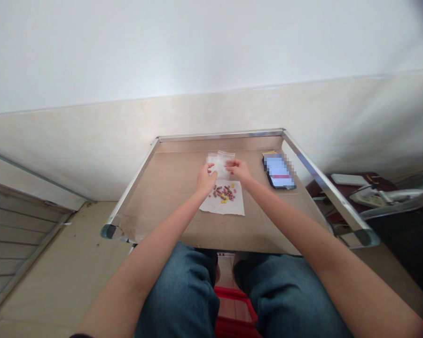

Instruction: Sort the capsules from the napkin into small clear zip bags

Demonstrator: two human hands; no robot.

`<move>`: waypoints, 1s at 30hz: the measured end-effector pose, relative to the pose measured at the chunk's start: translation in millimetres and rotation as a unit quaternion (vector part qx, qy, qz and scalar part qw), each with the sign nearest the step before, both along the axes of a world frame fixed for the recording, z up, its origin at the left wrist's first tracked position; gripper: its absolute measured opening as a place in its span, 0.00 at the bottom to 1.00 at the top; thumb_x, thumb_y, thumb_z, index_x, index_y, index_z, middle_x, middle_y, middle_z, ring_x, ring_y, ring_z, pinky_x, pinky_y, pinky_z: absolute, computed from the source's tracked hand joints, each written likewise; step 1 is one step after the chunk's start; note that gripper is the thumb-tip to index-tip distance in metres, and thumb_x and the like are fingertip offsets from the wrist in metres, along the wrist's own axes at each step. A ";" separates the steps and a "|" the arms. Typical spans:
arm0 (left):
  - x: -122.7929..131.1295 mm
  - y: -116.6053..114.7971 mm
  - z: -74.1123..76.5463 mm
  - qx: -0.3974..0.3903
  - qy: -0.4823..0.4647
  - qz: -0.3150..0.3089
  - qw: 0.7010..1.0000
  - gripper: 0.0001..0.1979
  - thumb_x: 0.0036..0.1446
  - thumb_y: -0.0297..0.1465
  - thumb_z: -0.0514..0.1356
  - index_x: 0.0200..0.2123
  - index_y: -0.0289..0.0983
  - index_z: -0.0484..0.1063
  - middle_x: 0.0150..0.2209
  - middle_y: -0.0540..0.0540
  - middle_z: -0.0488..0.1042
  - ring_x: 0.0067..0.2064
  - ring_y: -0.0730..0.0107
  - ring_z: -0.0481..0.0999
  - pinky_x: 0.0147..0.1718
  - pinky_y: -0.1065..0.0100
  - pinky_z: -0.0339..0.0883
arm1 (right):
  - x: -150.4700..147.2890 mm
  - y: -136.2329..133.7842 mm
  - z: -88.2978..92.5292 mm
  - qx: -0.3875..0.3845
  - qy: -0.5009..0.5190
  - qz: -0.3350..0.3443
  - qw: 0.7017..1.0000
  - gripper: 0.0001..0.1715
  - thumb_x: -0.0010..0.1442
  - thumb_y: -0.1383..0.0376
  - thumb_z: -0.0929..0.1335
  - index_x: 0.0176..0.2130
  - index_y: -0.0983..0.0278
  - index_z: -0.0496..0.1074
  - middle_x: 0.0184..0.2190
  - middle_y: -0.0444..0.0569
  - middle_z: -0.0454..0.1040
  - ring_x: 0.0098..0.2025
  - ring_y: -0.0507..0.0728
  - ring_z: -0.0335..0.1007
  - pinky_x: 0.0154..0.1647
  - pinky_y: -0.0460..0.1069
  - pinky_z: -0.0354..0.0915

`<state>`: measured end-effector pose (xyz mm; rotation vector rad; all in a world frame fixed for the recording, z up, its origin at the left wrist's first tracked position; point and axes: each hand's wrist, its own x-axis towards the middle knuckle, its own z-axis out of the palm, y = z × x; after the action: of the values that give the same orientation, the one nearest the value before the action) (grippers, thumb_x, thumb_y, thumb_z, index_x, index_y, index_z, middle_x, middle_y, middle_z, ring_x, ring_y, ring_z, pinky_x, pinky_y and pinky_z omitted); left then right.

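Observation:
Small clear zip bags (221, 163) lie overlapping on the cardboard-covered table, just beyond a white sheet of paper (220, 209). Several brown capsules and yellow and pink pills (225, 193) are scattered over the paper. At the left edge of the bags is my left hand (206, 179), its thumb and index finger apart. My right hand (240, 171) reaches over their right side with its fingers stretched out and slightly spread. Both hands are touching or just above the plastic; the exact contact is too small to tell.
A phone (279, 172) with a lit, blurred screen lies on the table's right side. A metal rail (218, 136) frames the cardboard top (162, 188) at the back and sides. Beyond it stands a pale wall (211, 112). Below, a red stool (232, 324) shows between my knees.

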<state>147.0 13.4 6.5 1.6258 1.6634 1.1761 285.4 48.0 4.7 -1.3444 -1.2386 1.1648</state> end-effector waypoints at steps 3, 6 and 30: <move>-4.8 -1.5 4.4 0.069 0.088 -0.014 0.994 0.18 0.49 0.25 0.52 0.46 0.34 0.65 0.46 0.42 0.67 0.47 0.66 0.66 0.48 0.64 0.59 | -6.7 6.5 1.6 0.010 0.032 0.021 0.999 0.22 0.40 0.76 0.63 0.39 0.69 0.67 0.35 0.53 0.73 0.34 0.53 0.68 0.34 0.48 0.64; -7.5 -4.1 7.0 0.117 0.215 -0.055 0.968 0.20 0.50 0.26 0.52 0.49 0.34 0.64 0.52 0.41 0.63 0.54 0.64 0.59 0.54 0.63 0.52 | -10.4 14.9 -2.5 0.042 0.026 0.040 0.998 0.25 0.39 0.76 0.63 0.41 0.68 0.65 0.34 0.51 0.73 0.33 0.53 0.69 0.33 0.48 0.64; -5.2 41.3 -18.2 -0.009 0.438 -0.129 0.890 0.26 0.58 0.41 0.44 0.58 0.38 0.53 0.60 0.38 0.51 0.60 0.52 0.50 0.52 0.50 0.48 | -0.6 14.2 -14.2 0.204 -0.535 0.024 0.820 0.35 0.52 0.64 0.63 0.58 0.70 0.53 0.52 0.60 0.58 0.52 0.64 0.51 0.50 0.55 0.52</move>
<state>141.8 54.7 -11.6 2.4792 1.8214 0.2593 284.8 62.2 -9.4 -1.6541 -2.1470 0.0123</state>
